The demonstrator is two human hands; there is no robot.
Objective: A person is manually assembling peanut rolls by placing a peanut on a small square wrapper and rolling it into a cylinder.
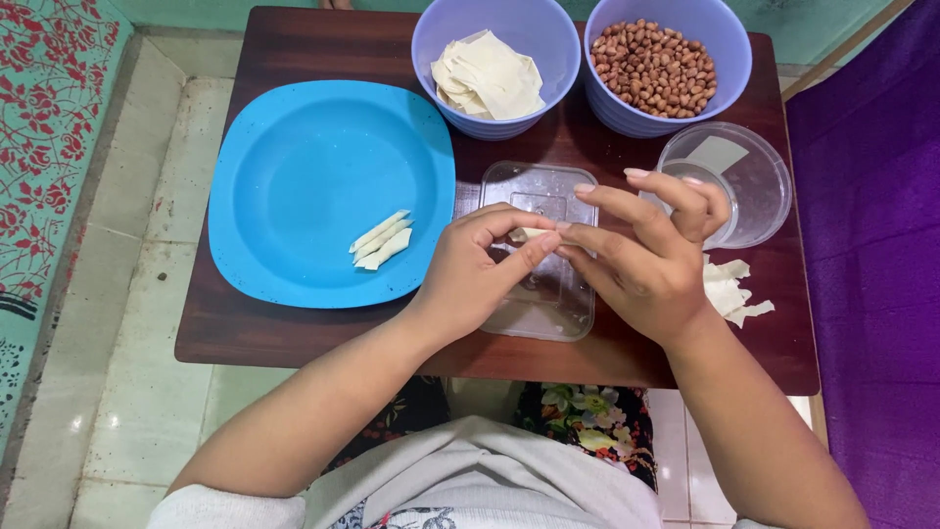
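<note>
We are sitting at a small dark wooden table (294,338), looking down on it. Farthest left, a blue plate (294,167) is lying on the table, and three rolled pastry sticks (382,240) are resting side by side near its right edge. Just right of the plate, our left hand (470,274) is pinching — thumb and fingertips closed together on a small pale pastry wrapper (529,234). The wrapper is hanging between both hands, above a clear plastic lid (548,304) that is lying flat on the table. Behind it, a lavender bowl of wrappers (494,69) is standing next to a second lavender bowl of peanuts (666,64).

Our right hand (641,255) is meeting the left one, its thumb and forefinger closed on the other end of the same wrapper, the remaining fingers spreading loosely. Past it, a clear round container (749,181) is sitting near the table's right side — and below that, a few torn wrapper scraps (729,294) are lying on the wood.
</note>
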